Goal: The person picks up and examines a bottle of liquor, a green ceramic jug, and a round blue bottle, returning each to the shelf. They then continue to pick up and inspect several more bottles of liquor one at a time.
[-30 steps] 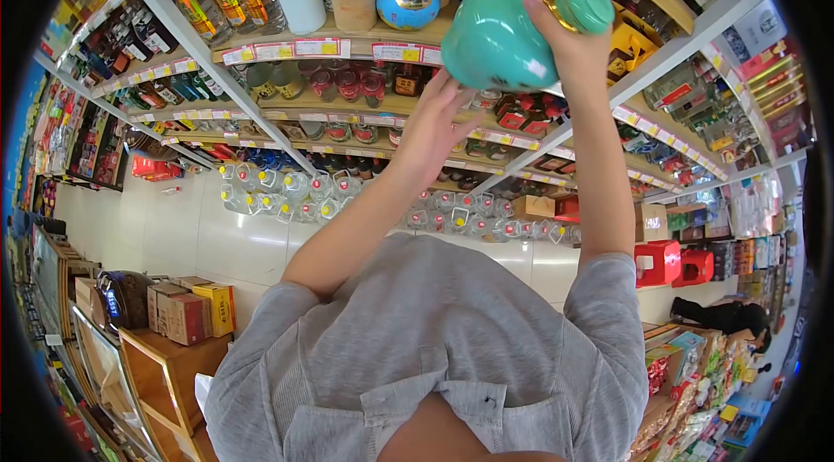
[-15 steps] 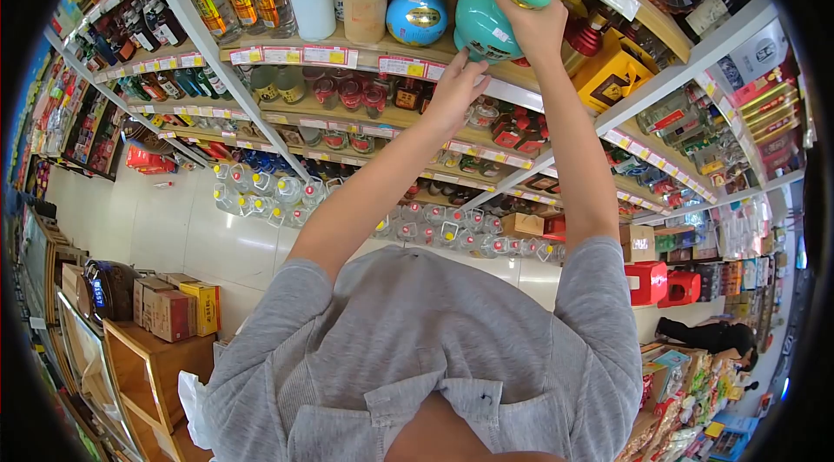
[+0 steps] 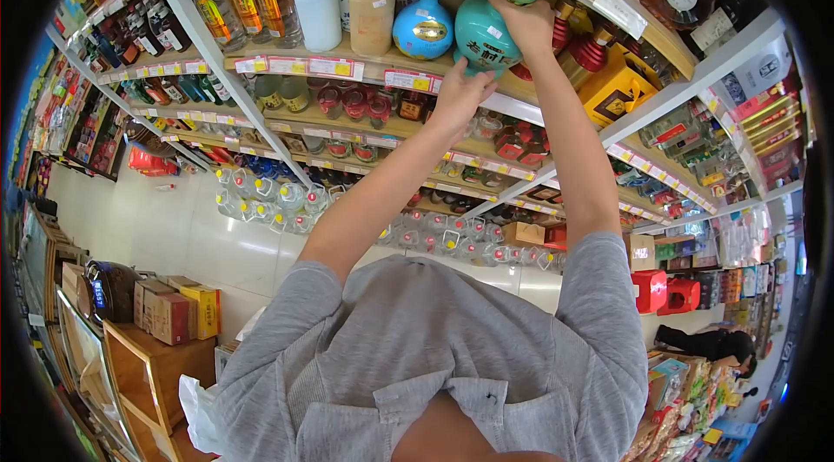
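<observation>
While the right hand is closed around the neck of the green bottle, just under its cap, the left hand is at the base, its fingers loosely spread against the lower body. How far the right fingers wrap behind the neck cannot be told. The bottle is at the front of the upper shelf, close to upright with its lettering outward, just beside the round blue bottle; a paper-wrapped bottle stands beyond that, and a yellow box is on the other side, past the right wrist. The step in hand looks like a two-handed positioning at the shelf's edge. Whether the base bears fully on the board is hidden, so any further move calls for support from below, a steady neck and care around the blue bottle.
</observation>
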The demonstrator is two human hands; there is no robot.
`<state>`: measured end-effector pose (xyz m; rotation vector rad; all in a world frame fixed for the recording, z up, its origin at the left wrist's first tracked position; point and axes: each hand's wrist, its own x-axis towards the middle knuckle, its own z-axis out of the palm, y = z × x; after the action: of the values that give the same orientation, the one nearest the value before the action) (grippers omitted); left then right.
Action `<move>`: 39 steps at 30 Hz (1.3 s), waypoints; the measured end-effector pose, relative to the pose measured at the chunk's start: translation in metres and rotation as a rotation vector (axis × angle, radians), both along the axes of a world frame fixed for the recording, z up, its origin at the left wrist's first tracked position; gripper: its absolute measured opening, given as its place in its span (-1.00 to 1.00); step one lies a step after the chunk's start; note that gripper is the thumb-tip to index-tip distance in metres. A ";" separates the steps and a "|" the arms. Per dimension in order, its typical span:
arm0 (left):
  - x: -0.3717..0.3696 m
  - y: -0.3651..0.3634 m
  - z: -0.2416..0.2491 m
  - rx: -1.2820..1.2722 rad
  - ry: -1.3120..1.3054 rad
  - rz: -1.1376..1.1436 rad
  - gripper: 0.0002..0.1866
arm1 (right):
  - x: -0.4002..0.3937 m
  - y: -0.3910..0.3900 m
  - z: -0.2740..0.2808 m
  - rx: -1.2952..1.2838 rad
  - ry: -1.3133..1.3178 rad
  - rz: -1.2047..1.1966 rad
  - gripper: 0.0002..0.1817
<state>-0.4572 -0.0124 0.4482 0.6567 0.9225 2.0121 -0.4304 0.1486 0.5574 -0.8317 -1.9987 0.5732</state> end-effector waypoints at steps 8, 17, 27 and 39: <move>0.004 0.004 -0.004 -0.004 0.012 0.045 -0.06 | -0.002 0.005 0.002 -0.054 -0.112 -0.035 -0.32; 0.010 0.016 -0.033 -0.084 0.312 0.219 -0.05 | -0.003 0.013 -0.002 -0.103 -0.108 0.011 -0.32; 0.014 0.006 -0.024 -0.090 0.446 0.305 -0.02 | 0.009 -0.020 -0.005 0.198 0.235 0.087 -0.20; 0.018 -0.038 -0.045 -0.026 0.593 0.394 -0.37 | 0.163 -0.225 0.100 0.805 1.921 0.621 -0.67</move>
<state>-0.4396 -0.0506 0.4036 1.1649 1.5179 2.1731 -0.2672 -0.0767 0.6575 0.7717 -0.4012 0.4490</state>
